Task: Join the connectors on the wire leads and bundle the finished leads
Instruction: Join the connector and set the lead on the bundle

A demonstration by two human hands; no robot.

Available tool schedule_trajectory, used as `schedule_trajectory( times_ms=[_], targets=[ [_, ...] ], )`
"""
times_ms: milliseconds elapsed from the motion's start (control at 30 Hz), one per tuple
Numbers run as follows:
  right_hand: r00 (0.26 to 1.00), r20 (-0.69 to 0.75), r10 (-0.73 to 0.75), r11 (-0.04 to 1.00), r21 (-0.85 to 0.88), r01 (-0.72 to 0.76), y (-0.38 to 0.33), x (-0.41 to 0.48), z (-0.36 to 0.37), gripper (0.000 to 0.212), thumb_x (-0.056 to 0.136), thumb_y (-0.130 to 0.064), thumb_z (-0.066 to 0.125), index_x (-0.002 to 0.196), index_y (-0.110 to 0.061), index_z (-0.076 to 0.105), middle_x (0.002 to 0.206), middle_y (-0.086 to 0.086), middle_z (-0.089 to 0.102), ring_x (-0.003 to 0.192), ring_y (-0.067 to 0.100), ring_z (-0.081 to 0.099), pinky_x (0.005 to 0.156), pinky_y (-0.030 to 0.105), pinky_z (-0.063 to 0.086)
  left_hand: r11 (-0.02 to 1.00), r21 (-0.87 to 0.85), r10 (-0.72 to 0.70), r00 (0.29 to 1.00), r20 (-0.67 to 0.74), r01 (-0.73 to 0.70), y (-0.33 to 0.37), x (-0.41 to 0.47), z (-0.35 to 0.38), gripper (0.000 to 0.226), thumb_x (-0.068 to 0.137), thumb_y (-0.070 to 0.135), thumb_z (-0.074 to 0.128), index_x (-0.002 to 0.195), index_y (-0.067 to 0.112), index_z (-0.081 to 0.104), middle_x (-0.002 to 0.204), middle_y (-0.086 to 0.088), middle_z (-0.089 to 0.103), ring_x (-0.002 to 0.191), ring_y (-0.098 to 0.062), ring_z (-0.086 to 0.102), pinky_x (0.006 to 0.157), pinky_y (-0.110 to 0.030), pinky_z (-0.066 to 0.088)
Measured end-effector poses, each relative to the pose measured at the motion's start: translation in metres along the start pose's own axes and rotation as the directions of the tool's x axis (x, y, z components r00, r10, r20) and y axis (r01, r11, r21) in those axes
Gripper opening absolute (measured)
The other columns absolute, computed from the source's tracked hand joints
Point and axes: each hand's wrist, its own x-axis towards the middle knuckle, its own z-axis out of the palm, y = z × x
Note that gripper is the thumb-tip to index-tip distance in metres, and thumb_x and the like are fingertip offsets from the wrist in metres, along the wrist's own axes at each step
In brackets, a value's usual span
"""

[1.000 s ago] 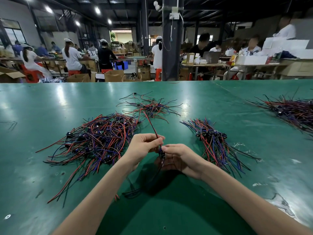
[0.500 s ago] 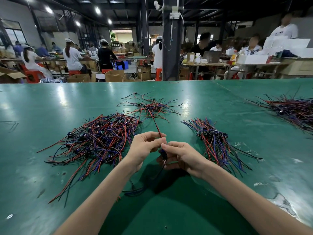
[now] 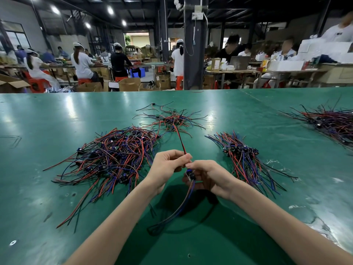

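pinching a red-and-black lead (image 3: 180,139) with left hand (image 3: 168,165), clasping a blue connector (image 3: 191,175) in curled right hand (image 3: 208,178), above green table (image 3: 57,111), between tangled lead pile (image 3: 114,155) and tidier lead bundle (image 3: 242,155); open cardboard box (image 3: 129,84) beyond, contents hidden.

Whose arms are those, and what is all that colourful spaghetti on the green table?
Those are a person's own bare arms; there is no machine. The camera sits on their head and looks down, so you see what they see. The spaghetti is thin wire leads. The left hand pinches a red-and-black lead that stretches away toward a small far pile. The right hand holds a little blue connector, and a blue-and-black lead hangs from it onto the green table. The fingertips meet, probably to plug the two together. A big tangled pile lies on the left, a tidier pile on the right, and another pile at the far right edge.
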Motion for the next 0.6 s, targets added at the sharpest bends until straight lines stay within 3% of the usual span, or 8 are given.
schedule_trajectory(
  times_ms=[100,267,400,600],
  targets=[
    [0.999,-0.04,-0.004,1.0,-0.002,0.004,0.001,0.001,0.0,0.014,0.087,-0.008,0.058,0.076,-0.011,0.067,0.063,0.004,0.061,0.059,0.017,0.064,0.059,0.027,0.056,0.992,0.096,0.08,0.997,-0.01,-0.079,-0.002,0.001,0.0,0.008,0.081,0.008,0.071,0.074,0.012,0.07,0.066,-0.001,0.066,0.061,-0.008,0.054,0.061,-0.016,0.043],
    [0.999,-0.043,-0.006,0.999,-0.045,0.004,-0.001,-0.001,0.001,0.022,0.087,-0.008,0.058,0.065,-0.011,0.062,0.061,0.007,0.062,0.052,0.016,0.062,0.051,0.023,0.052,0.962,0.197,0.205,0.976,-0.072,-0.188,-0.003,0.006,-0.006,0.009,0.077,0.004,0.075,0.077,0.012,0.072,0.064,0.008,0.069,0.059,0.001,0.059,0.061,-0.011,0.045],
    [1.0,-0.024,0.001,0.997,-0.082,-0.003,-0.003,-0.003,0.002,0.017,0.088,-0.008,0.057,0.072,-0.005,0.062,0.063,0.012,0.067,0.049,0.016,0.062,0.05,0.02,0.051,0.96,0.225,0.209,0.962,-0.174,-0.168,-0.005,0.012,-0.013,0.003,0.078,0.006,0.075,0.081,0.006,0.074,0.065,0.005,0.067,0.055,0.006,0.055,0.056,-0.007,0.041],
    [1.0,-0.005,-0.012,0.994,-0.112,0.011,-0.002,-0.004,0.004,0.019,0.088,-0.007,0.058,0.069,-0.006,0.06,0.063,0.013,0.067,0.051,0.017,0.063,0.051,0.02,0.05,0.955,0.268,0.21,0.932,-0.296,-0.13,-0.007,0.019,-0.027,0.011,0.078,0.012,0.077,0.07,0.02,0.072,0.062,0.008,0.065,0.052,0.005,0.052,0.054,-0.008,0.042]
  ],
)
